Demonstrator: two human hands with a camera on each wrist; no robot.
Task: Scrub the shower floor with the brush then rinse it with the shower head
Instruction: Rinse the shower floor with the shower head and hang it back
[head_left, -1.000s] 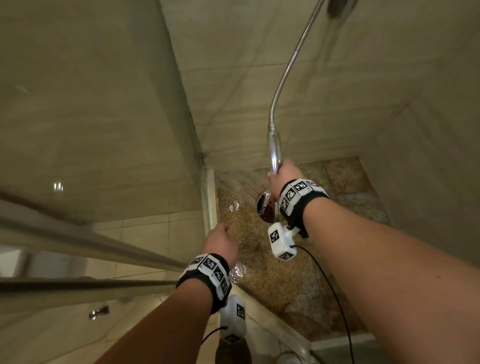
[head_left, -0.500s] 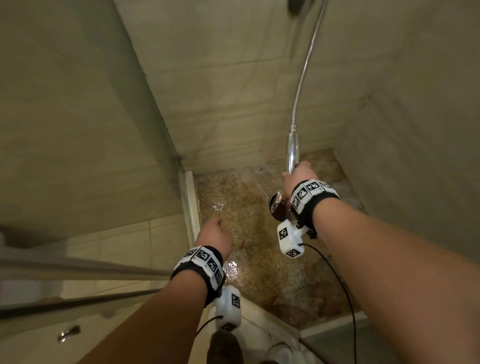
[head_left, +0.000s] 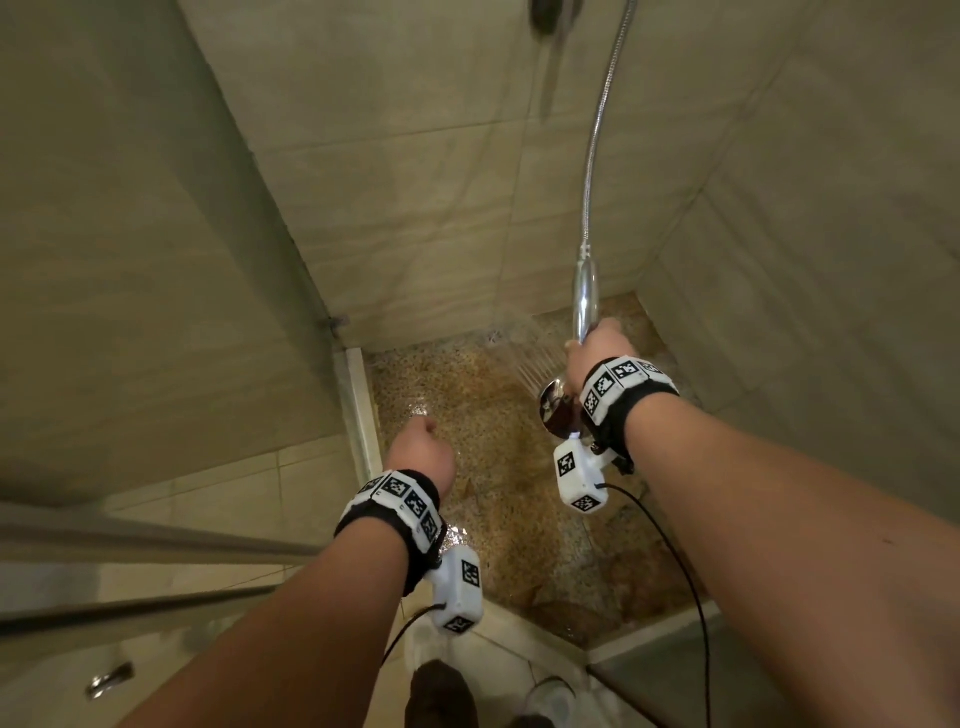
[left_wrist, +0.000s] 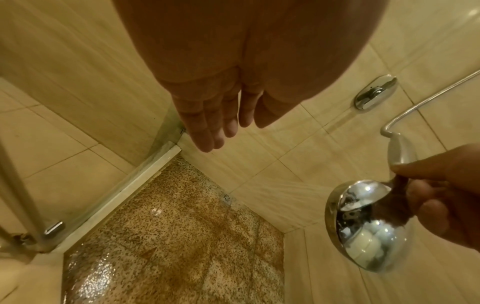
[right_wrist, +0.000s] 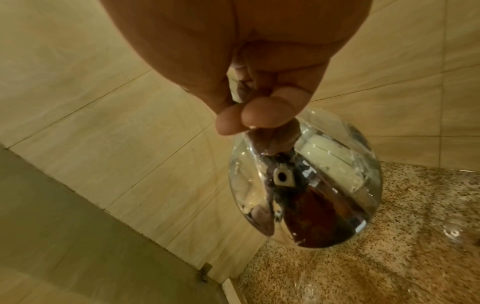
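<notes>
My right hand (head_left: 595, 351) grips the handle of the chrome shower head (head_left: 558, 415), whose round back fills the right wrist view (right_wrist: 306, 181) and shows in the left wrist view (left_wrist: 369, 226). Water sprays from it toward the back wall and the drain (left_wrist: 225, 197) in the far corner. The speckled brown shower floor (head_left: 498, 467) is wet and glistening. My left hand (head_left: 421, 452) hangs empty above the floor's left side, its fingers (left_wrist: 207, 131) loose and nearly straight. No brush is in view.
A metal hose (head_left: 597, 130) runs up from the handle to the wall. The chrome valve (left_wrist: 374, 92) sits on the tiled back wall. A glass door with a metal frame (head_left: 353, 405) borders the floor on the left; a raised kerb (head_left: 524, 639) bounds it in front.
The view has shifted so the floor sits more to the right. My right hand has carried the shower head toward the far right corner; the left hand stayed low and empty.
</notes>
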